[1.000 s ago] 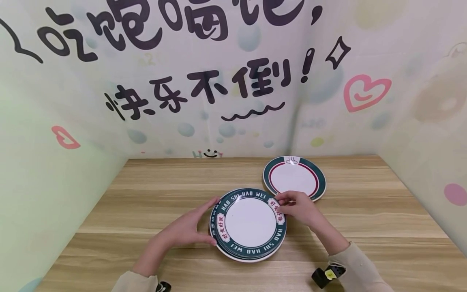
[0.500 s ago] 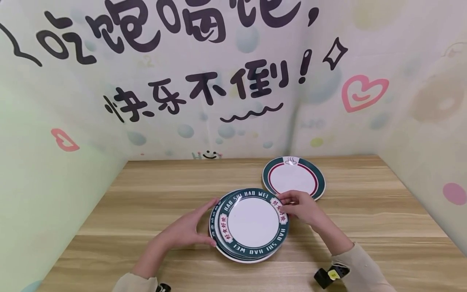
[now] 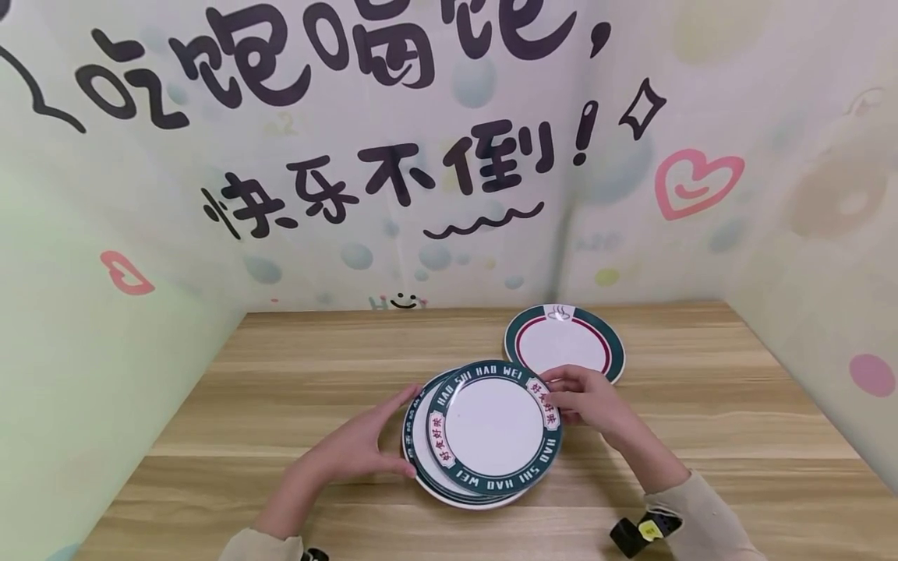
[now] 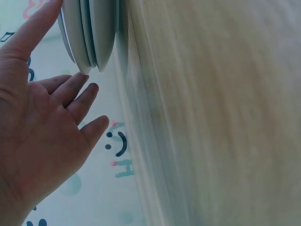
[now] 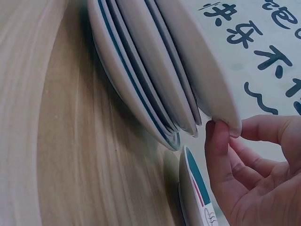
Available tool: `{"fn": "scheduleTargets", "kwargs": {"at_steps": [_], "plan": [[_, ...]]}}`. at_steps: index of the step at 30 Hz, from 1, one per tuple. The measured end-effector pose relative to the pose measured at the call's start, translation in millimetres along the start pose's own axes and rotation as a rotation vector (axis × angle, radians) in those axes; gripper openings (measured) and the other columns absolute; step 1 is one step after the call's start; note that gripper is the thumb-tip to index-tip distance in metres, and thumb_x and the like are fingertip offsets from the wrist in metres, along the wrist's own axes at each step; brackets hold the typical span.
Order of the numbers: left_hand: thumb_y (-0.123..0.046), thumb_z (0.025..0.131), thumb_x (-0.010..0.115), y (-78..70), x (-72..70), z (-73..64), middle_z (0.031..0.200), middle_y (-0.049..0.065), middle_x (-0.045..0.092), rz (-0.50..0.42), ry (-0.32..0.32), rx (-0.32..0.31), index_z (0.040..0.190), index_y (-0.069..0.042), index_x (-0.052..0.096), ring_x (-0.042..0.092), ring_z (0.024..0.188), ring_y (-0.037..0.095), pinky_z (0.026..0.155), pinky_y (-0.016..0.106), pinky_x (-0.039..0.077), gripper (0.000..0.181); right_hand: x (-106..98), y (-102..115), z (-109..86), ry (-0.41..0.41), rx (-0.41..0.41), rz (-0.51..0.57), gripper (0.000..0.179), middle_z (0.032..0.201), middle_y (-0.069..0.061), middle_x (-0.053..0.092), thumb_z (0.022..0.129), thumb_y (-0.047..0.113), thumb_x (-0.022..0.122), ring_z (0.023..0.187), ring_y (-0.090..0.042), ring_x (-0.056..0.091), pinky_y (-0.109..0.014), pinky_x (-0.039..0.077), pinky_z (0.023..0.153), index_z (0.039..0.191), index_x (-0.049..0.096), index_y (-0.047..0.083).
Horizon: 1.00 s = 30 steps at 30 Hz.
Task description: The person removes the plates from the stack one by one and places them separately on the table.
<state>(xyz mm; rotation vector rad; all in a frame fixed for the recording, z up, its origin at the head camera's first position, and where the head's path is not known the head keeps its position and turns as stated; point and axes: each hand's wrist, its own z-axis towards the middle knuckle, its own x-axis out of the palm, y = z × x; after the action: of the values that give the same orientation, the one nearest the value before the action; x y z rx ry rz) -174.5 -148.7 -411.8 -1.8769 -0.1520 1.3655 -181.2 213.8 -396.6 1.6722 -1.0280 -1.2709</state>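
A white plate with a green lettered rim (image 3: 494, 428) lies on top of a stack of plates (image 3: 423, 436), shifted to the right of those below. My right hand (image 3: 589, 405) pinches this top plate at its right edge. In the right wrist view, the thumb and fingers (image 5: 218, 141) grip its rim, and a gap shows between it and the stack. Around the stack's left side rests my left hand (image 3: 351, 444), thumb and fingers spread and fairly straight. The left wrist view shows its fingertips (image 4: 94, 89) at the edges of the plates.
Behind the right hand, a plate with a green rim and red ring (image 3: 564, 343) lies on the wooden table (image 3: 316, 351). A printed cloth backdrop (image 3: 337, 265) rises at the table's back edge, and pale walls stand on both sides.
The top plate has slid right and lifted a little off the stack, the right hand moving with it. More of the plate below shows at the left. The left hand has stayed in place.
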Motion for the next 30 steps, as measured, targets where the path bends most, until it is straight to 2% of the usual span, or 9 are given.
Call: {"fn": "scheduleTargets", "kwargs": {"at_steps": [6, 30], "plan": [[-0.058, 0.069, 0.084, 0.6, 0.6, 0.4, 0.166, -0.001, 0.024, 0.014, 0.002, -0.011, 0.16, -0.025, 0.02, 0.028, 0.152, 0.032, 0.122, 0.054, 0.028, 0.116, -4, 1, -2.0, 0.0, 0.001, 0.038, 0.04, 0.111, -0.013, 0.069, 0.094, 0.013, 0.065, 0.086, -0.016, 0.065, -0.026, 0.061, 0.074, 0.13, 0.057, -0.003], [-0.058, 0.071, 0.083, 0.8, 0.3, 0.8, 0.166, 0.004, 0.026, 0.016, 0.0, 0.011, 0.16, -0.023, 0.021, 0.029, 0.151, 0.035, 0.121, 0.057, 0.029, 0.114, -26, -3, -3.5, -0.009, -0.007, 0.06, 0.045, 0.113, -0.011, 0.066, 0.097, 0.016, 0.062, 0.088, -0.012, 0.065, -0.023, 0.061, 0.078, 0.136, 0.052, -0.004]]}}
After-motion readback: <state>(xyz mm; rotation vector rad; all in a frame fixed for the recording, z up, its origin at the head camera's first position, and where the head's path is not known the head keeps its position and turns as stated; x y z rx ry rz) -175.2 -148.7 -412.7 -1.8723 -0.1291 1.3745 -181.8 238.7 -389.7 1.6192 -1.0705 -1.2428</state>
